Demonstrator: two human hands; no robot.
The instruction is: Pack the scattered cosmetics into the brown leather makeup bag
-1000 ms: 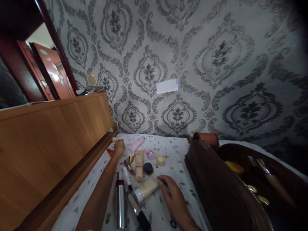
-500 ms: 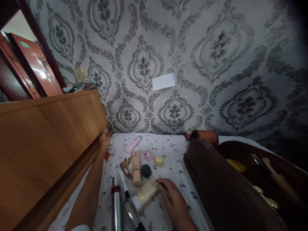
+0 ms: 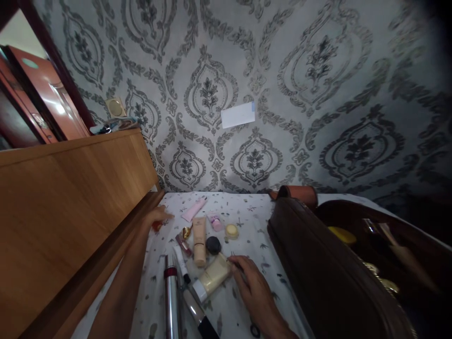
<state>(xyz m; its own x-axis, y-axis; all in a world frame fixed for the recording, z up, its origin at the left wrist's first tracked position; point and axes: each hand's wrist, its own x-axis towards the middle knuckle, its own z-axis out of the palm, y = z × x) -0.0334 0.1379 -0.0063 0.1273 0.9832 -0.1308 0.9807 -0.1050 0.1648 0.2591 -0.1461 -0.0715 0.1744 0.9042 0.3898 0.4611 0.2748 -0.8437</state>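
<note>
Left hand [image 3: 157, 217], shifted nearer from the far-left corner, now at the orange item [image 3: 156, 226], fingers extended, any grip impossible to tell; cream tube [image 3: 215, 274], white-capped, lying aslant at near centre; right hand [image 3: 252, 287], fingertips at the tube's far-right end, whether pinching cannot be told; dark round item [image 3: 213, 245] and beige tube [image 3: 199, 238] just beyond; silver cylinder [image 3: 171, 296], near left; brown bag [image 3: 307, 254], right; patterned cloth [image 3: 252, 245] beneath.
</note>
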